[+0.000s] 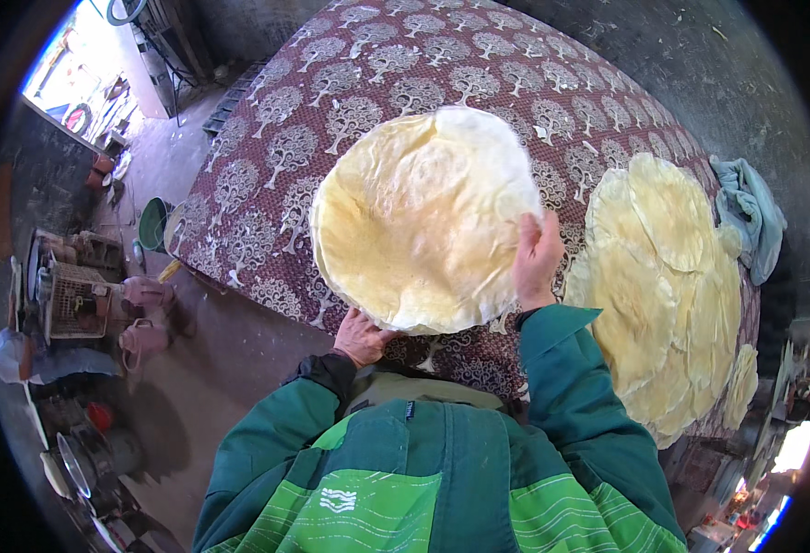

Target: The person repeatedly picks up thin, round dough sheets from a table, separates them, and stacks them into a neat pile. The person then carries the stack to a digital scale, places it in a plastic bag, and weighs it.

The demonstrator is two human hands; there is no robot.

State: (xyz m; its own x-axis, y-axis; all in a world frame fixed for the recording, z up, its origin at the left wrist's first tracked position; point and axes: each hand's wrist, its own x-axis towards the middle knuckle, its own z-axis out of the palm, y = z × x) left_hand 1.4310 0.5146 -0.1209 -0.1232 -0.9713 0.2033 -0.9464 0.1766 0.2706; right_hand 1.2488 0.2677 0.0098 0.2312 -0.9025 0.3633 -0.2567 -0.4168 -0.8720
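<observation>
A thick round of thin flatbread sheets point(426, 221), pale yellow with a whiter patch along its upper right, lies before me on a maroon cloth printed with white trees point(391, 59). My right hand point(540, 259) grips its right rim, thumb on the upper side and fingers partly hidden. At the near left edge, my left hand point(363, 339) has its fingertips against or just beneath the rim; the bread hides part of them. How many sheets are in the round I cannot tell.
Several overlapping flatbreads point(661, 297) spread across the cloth at the right. Beyond them hangs a light blue cloth point(750, 214) at the edge. Bread crumbs dot the cloth. On the left floor stand a green bucket point(155, 225), pink jugs point(146, 339) and a plastic crate point(77, 301).
</observation>
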